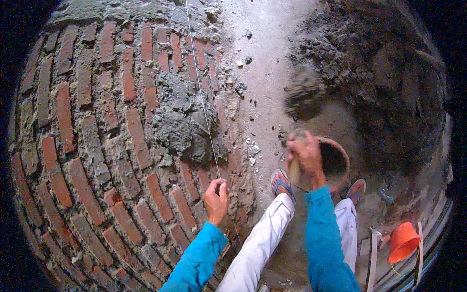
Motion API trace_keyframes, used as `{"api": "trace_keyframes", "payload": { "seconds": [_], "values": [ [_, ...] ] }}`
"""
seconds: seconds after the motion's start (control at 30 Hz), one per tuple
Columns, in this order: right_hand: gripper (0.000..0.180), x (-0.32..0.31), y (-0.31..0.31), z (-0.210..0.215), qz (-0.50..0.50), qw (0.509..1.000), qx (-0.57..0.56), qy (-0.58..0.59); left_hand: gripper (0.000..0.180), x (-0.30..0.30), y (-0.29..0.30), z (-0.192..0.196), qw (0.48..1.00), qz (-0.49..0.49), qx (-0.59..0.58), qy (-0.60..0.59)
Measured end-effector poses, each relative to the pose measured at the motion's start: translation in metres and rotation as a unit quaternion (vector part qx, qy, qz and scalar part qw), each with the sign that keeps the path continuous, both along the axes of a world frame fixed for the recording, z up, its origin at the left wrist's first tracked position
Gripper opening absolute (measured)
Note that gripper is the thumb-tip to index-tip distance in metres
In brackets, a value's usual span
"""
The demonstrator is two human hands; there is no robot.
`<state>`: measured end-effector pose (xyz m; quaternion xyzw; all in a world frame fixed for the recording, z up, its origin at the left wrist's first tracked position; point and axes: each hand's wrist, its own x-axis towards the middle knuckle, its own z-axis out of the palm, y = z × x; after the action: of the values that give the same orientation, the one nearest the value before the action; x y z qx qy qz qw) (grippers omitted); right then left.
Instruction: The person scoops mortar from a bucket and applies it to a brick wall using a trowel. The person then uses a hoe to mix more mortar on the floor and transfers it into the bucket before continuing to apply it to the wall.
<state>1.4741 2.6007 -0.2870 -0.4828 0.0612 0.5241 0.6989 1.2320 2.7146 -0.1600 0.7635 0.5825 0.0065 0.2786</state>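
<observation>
Pinching a thin pale string between thumb and curled fingers, the left hand sits just below the middle of the frame, over the edge of the brickwork. The string runs from the top edge of the frame down to this hand, and a further stretch shows below it.

The right hand, right of centre and blurred, has its fingers wrapped around a tan handle-like piece, whose end shows beneath the fingers. Just above this hand is a blurred grey lump; whether it is joined to the handle-like piece cannot be told. Beside the hand, to its right, stands a round vessel with a reddish-brown rim and a dark inside.

A rough mound of grey mortar lies on the bricks left of centre, with the string crossing in front of it. A big dark heap fills the upper right. Both sleeves are blue; below them are white trouser legs and sandalled feet. At the lower right an orange-red bucket lies tilted near pale strips.
</observation>
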Motion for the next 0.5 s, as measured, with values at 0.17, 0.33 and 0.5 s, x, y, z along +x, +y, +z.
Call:
{"api": "trace_keyframes", "payload": {
  "seconds": [0.17,0.33,0.5],
  "values": [
    [0.020,0.015,0.068,-0.020,-0.179,0.890,-0.269,-0.321,0.012,-0.001,0.010,0.013,1.000,-0.014,-0.021,0.013],
    [0.021,-0.088,0.193,-0.036,0.053,0.865,-0.268,-0.421,0.011,-0.015,0.015,0.006,0.998,0.029,-0.048,-0.030],
    [0.021,-0.167,0.066,0.011,0.166,0.931,-0.228,-0.232,0.012,-0.024,0.010,0.010,0.996,0.034,-0.055,-0.061]
  ]
}}
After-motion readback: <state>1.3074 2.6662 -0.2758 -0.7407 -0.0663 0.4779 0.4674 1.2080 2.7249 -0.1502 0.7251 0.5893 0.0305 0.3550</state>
